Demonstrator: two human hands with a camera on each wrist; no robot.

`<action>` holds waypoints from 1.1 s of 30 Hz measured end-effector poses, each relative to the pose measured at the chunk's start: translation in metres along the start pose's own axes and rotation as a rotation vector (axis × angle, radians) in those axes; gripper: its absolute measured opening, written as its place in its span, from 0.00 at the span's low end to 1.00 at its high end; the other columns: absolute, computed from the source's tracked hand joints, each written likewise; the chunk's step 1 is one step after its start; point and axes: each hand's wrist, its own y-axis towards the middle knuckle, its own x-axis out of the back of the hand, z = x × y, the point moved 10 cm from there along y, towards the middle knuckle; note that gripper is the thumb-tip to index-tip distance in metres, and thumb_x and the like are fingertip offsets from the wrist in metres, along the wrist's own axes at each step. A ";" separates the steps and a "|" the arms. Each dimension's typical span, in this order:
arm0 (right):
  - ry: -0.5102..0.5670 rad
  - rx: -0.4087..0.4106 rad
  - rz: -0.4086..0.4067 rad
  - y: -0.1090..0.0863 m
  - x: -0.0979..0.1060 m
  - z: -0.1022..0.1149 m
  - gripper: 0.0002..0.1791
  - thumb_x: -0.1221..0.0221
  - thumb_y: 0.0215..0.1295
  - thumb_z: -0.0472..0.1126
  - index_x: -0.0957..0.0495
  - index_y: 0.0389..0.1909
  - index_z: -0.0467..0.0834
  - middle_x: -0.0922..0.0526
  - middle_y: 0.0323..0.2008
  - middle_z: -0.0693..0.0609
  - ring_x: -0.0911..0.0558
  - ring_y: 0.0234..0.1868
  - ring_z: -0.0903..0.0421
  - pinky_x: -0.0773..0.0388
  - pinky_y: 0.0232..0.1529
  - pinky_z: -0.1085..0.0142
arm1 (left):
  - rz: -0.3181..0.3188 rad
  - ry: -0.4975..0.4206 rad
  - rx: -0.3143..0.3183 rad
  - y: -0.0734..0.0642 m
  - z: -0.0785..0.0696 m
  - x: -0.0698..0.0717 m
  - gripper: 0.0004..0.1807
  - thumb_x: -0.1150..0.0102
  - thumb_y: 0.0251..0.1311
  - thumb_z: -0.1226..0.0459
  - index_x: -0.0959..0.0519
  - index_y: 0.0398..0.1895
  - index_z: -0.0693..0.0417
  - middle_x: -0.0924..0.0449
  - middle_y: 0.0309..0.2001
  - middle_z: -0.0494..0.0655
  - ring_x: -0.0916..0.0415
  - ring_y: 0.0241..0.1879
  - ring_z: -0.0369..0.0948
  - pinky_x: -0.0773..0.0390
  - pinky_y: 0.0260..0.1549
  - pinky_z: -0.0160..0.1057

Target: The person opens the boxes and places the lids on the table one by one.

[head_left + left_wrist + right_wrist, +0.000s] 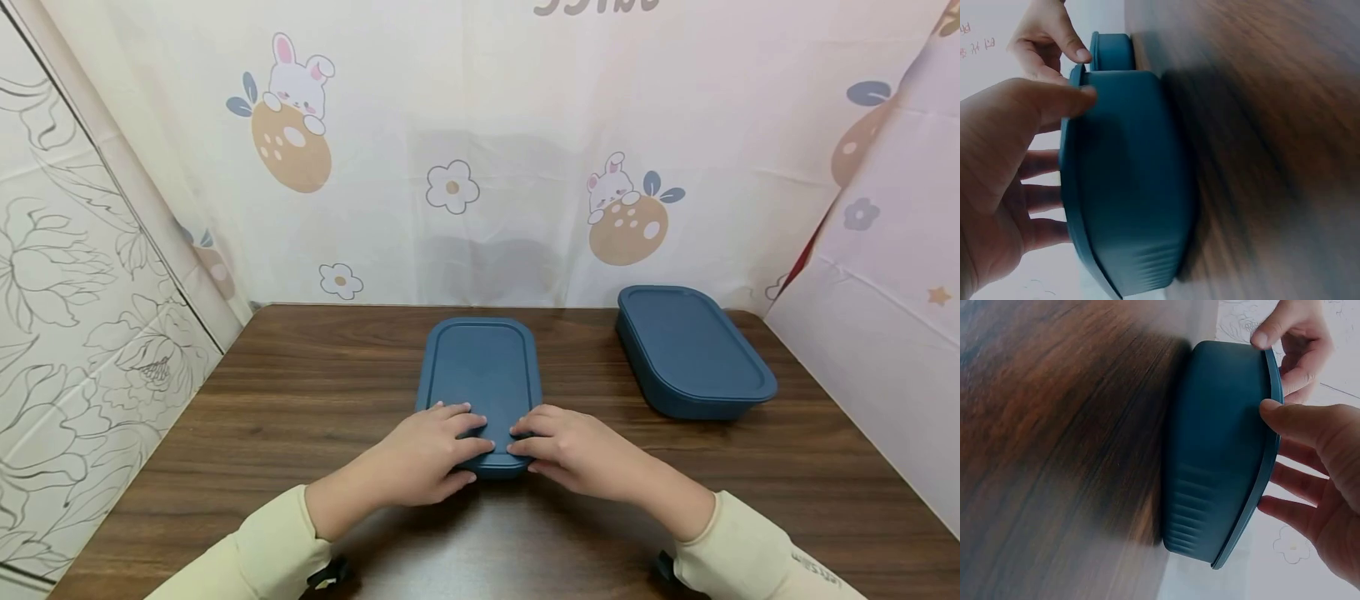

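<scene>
A blue lidded food container (480,367) stands lengthwise on the table, its lid (483,387) seated on top. At its near left corner, my left hand (423,457) holds the lid edge, fingers over the top and thumb (1079,100) at the rim on the near wall. Mirroring it, my right hand (585,452) grips the near right corner, its thumb (1282,415) against the rim and its fingers on the lid. Both wrist views show the container's smooth near wall and ridged sides; its inside is hidden.
A second blue lidded container (697,346) sits at the back right, turned slightly. The dark wood table (315,367) meets a printed curtain (495,233) behind. A floral panel (112,333) borders the left, and another cloth (885,333) the right.
</scene>
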 end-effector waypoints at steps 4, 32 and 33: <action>-0.018 0.017 0.001 0.002 0.000 0.003 0.19 0.28 0.52 0.36 0.17 0.46 0.44 0.19 0.47 0.51 0.22 0.48 0.56 0.20 0.46 0.66 | 0.026 0.078 -0.022 0.004 -0.003 0.001 0.20 0.39 0.64 0.51 0.19 0.57 0.45 0.22 0.58 0.51 0.27 0.59 0.51 0.21 0.50 0.50; -0.006 -0.015 0.045 0.012 0.011 0.004 0.18 0.28 0.52 0.35 0.16 0.46 0.43 0.19 0.45 0.53 0.22 0.47 0.58 0.21 0.45 0.72 | 0.004 0.029 -0.040 0.005 0.000 0.017 0.20 0.35 0.61 0.53 0.17 0.55 0.45 0.21 0.57 0.50 0.26 0.59 0.49 0.18 0.46 0.43; -0.011 -0.013 0.043 0.012 0.012 0.004 0.18 0.28 0.52 0.35 0.17 0.46 0.43 0.19 0.45 0.53 0.22 0.47 0.58 0.21 0.45 0.72 | 0.000 0.032 -0.039 0.005 0.000 0.018 0.20 0.35 0.61 0.53 0.17 0.55 0.45 0.21 0.56 0.50 0.25 0.58 0.49 0.18 0.46 0.43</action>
